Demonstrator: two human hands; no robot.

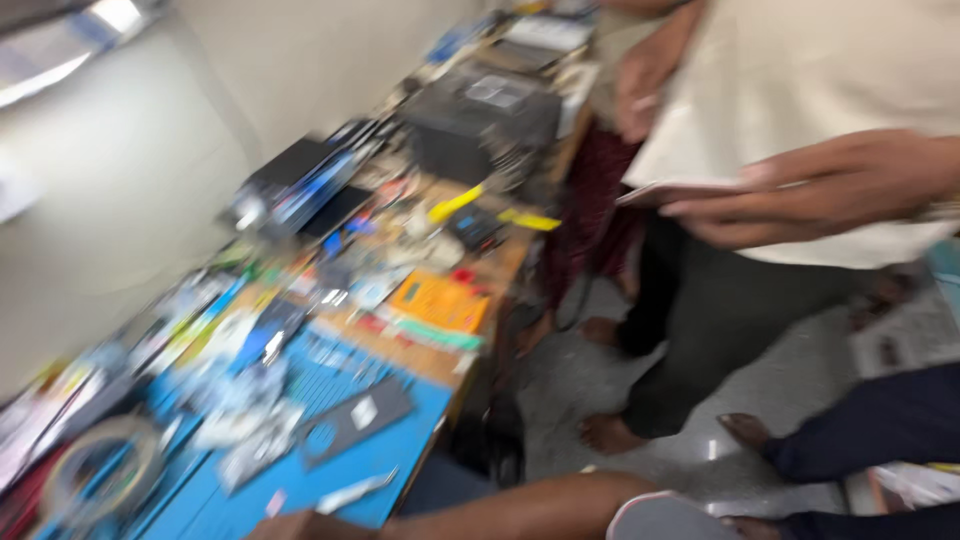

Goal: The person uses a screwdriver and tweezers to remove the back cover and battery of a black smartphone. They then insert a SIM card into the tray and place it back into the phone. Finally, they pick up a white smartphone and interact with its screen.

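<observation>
1. Head view: a forearm crosses the bottom edge, its hand [300,526] at the blue mat [400,440] on the tabletop [495,265]; which hand it is, and whether its grip is apart or together, cannot be told.
2. A small silver tool [355,491] lies just above that hand, long axis slanting up to the right.
3. No second own hand is in view.

Wall [150,150]: plain, pale, running along the far side of the bench.
Light [60,50]: bright strip at the upper left corner.
Bench [490,270]: long wooden top, set against the wall, crowded with clutter.
Mat [400,440]: blue, covering the bench's near end.
Floor [620,370]: grey, speckled, glossy.
</observation>
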